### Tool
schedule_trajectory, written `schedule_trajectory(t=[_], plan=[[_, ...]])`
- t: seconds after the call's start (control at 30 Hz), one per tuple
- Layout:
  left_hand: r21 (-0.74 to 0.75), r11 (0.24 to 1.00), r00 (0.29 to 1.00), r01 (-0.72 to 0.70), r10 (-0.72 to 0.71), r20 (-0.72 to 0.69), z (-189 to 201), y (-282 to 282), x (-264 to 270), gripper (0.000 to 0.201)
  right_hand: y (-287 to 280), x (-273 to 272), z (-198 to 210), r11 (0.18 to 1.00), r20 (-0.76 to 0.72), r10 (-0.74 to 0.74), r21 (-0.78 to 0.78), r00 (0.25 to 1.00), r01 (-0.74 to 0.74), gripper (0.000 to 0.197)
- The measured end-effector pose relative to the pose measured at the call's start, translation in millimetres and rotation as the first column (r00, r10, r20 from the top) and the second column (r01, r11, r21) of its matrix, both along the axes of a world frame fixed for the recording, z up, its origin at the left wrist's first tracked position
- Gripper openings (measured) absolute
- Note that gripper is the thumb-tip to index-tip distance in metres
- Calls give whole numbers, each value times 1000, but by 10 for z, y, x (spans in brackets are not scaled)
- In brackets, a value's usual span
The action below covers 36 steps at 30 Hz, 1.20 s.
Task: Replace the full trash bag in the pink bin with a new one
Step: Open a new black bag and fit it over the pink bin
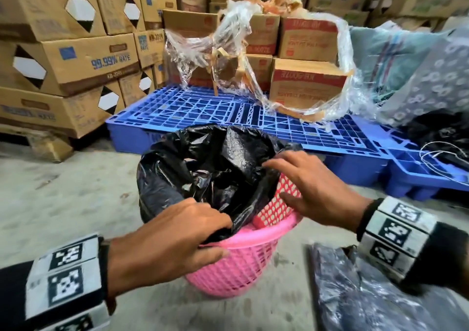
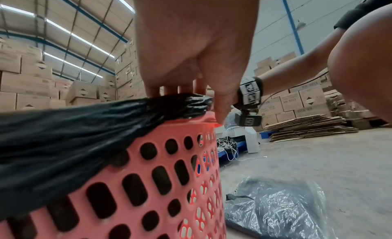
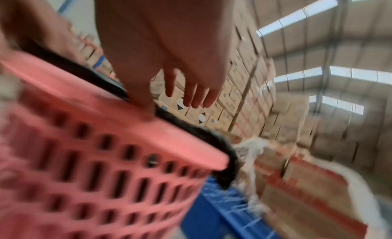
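The pink perforated bin (image 1: 241, 262) (image 2: 148, 184) (image 3: 84, 158) stands on the concrete floor with a black trash bag (image 1: 203, 168) (image 2: 63, 133) in it. The bag's mouth is open and folded over the left and far rim; the right rim is bare. My left hand (image 1: 224, 236) (image 2: 201, 105) grips the bag's edge at the near rim, fingers curled inside, thumb outside. Over the right rim my right hand (image 1: 276, 181) (image 3: 169, 108) is spread with straight fingers, the fingertips at the bag's far edge and the thumb on the rim. The right wrist view is blurred.
A flat pack of dark bags in clear wrap (image 1: 368, 292) (image 2: 275, 209) lies on the floor at the right of the bin. Just behind the bin is a blue pallet (image 1: 203, 107) with cartons and loose clear film (image 1: 228, 51). Stacked cartons (image 1: 63, 59) rise at the left.
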<state>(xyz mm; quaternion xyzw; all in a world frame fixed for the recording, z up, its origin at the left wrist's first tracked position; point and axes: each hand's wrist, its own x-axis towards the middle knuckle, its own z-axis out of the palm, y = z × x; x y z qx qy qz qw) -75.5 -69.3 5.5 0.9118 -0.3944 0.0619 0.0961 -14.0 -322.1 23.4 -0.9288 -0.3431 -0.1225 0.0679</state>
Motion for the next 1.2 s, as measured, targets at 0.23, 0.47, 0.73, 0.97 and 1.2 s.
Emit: schedule_trajectory(t=[0.23, 0.47, 0.73, 0.97, 1.2], plan=[[-32, 999, 1000, 8, -9, -28, 2, -2, 91, 31, -99, 418, 110, 947, -102, 0, -320, 995, -33, 12], [23, 997, 997, -77, 77, 19, 73, 401, 312, 29, -437, 72, -46, 985, -81, 148, -75, 986, -154, 44], [-33, 994, 982, -106, 110, 155, 2, 480, 454, 28, -289, -42, -292, 997, 215, 71, -2, 974, -72, 27], [48, 999, 975, -25, 14, 223, -6, 432, 437, 20, -267, -35, -414, 997, 256, 76, 2, 964, -79, 19], [127, 989, 901, -72, 10, 433, -114, 388, 293, 21, -290, -89, -484, 995, 310, 98, 3, 946, -104, 24]])
